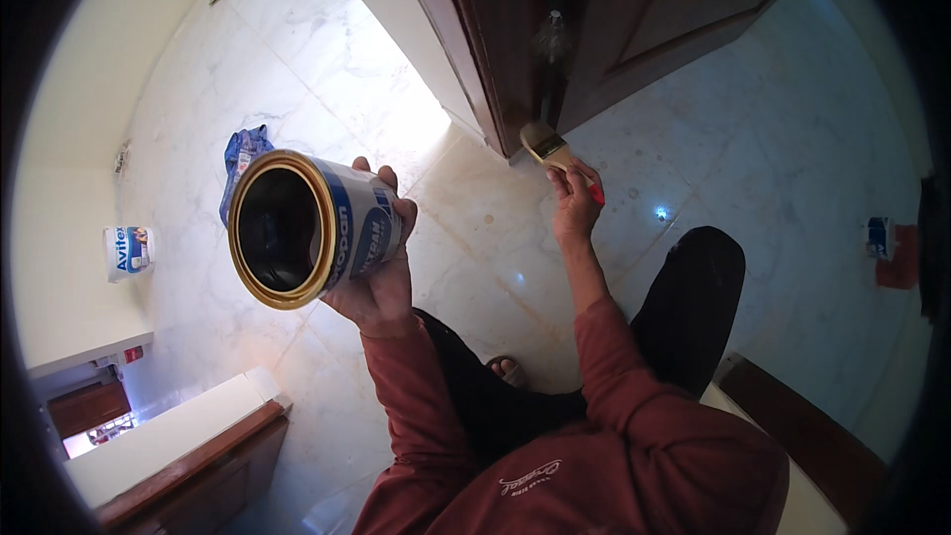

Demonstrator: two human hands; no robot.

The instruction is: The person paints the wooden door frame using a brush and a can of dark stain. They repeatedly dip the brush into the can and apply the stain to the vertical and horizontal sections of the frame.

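In my left hand [381, 287] is an open metal paint can [347, 228] with a gold rim and blue-and-white label, tilted so that its dark inside shows. My right hand [572, 193] grips a wide paintbrush [546, 146] with a wooden handle and red tip, bristles up by the lower edge of a dark brown wooden door [674, 10]. I cannot tell whether the bristles touch it.
A blue crumpled bag [238, 154] lies on the marble-tiled floor [466, 228]. A white bucket [129, 254] stands at left, a small container [877, 238] on a red item [899, 267] at right. A wood-trimmed ledge [208, 446] is at lower left.
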